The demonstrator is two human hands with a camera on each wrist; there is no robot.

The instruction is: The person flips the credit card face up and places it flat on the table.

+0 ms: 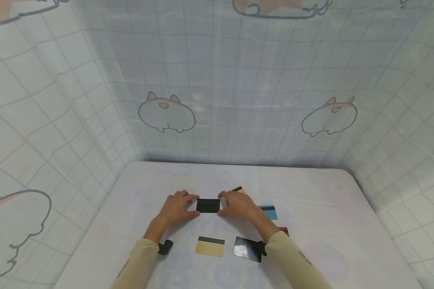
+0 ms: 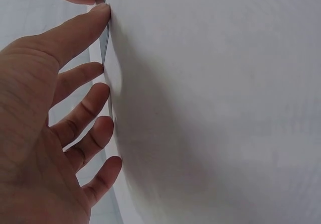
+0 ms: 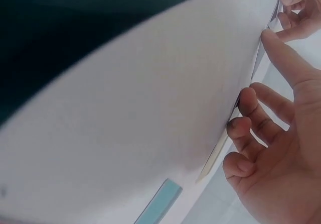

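A black card [image 1: 207, 206] lies flat between my two hands, its long side across. My left hand [image 1: 177, 208] touches its left corners with thumb and forefinger, the other fingers loosely spread with their tips at the table in the left wrist view. My right hand [image 1: 238, 204] is at the right corners in the same way, its remaining fingers bent. Beyond the right hand, a gold card [image 1: 239, 189] with a dark stripe is partly hidden. A blue card [image 1: 269, 212] and a red card [image 1: 284, 230] lie right of that hand, both partly covered.
Nearer on the white table [image 1: 332, 196] lie a gold card [image 1: 210, 247] and a glossy dark card [image 1: 246, 249]. Black wrist-camera parts [image 1: 165, 247] show beside the sleeves. A white gridded sheet [image 1: 246, 132] with drawings rises around the table's back and sides.
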